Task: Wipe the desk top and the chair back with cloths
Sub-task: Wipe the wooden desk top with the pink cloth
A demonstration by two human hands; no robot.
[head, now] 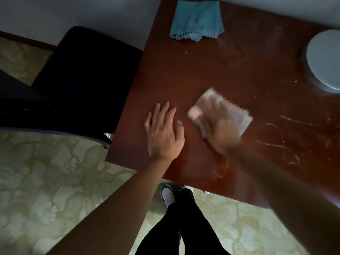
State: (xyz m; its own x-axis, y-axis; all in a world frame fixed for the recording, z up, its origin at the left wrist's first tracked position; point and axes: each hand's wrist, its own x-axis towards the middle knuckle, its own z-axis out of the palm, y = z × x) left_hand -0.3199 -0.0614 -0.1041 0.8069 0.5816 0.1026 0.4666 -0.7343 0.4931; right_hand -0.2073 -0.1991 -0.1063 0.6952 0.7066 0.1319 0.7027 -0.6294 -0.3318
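Note:
The dark red wooden desk top (211, 70) fills the upper right of the head view, with pale smears and streaks across its right half. My left hand (164, 131) rests flat on it near the front left corner, fingers straight. Just to its right my right hand (223, 132), blurred by motion, holds a folded pink cloth (220, 107) against the wood. A folded blue cloth (196, 20) lies alone at the desk's far left edge. The black chair (79, 78) stands to the left of the desk.
A round pale grey object (323, 61) sits at the desk's right edge. Patterned beige carpet (46, 172) covers the floor. My legs and a white shoe (167, 195) show below the desk's front edge. A pale wall runs behind.

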